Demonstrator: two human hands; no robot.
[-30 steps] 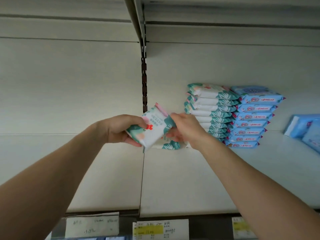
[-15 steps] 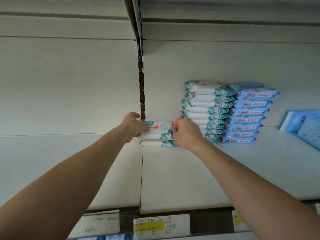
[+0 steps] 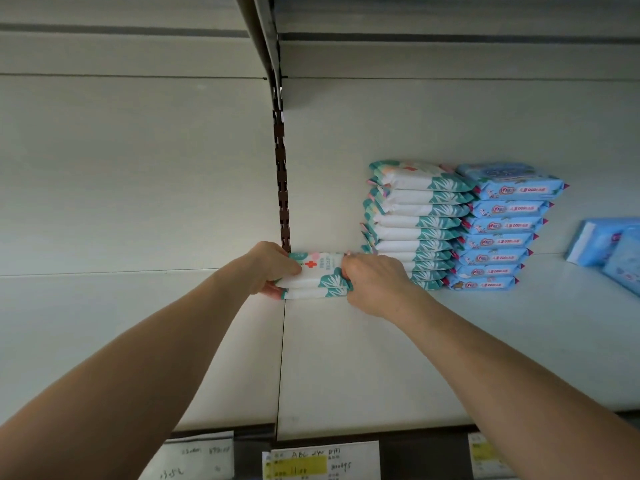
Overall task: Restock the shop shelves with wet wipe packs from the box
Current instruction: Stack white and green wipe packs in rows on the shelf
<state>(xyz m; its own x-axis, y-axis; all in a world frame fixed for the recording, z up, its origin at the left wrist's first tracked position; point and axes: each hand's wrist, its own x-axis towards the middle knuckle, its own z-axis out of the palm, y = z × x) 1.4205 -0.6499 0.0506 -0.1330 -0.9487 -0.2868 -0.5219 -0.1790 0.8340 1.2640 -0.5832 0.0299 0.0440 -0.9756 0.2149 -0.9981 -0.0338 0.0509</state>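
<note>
The left hand (image 3: 273,268) curls round the left end of a white soft wet wipe pack with teal leaves and a red cross (image 3: 317,268). This pack lies on a second such pack (image 3: 313,293) at the back of the white shelf (image 3: 381,358). The right hand (image 3: 374,285) grips its right end. Just beside them stands a tall stack of matching teal packs (image 3: 415,223), then a stack of blue packs (image 3: 502,226).
</note>
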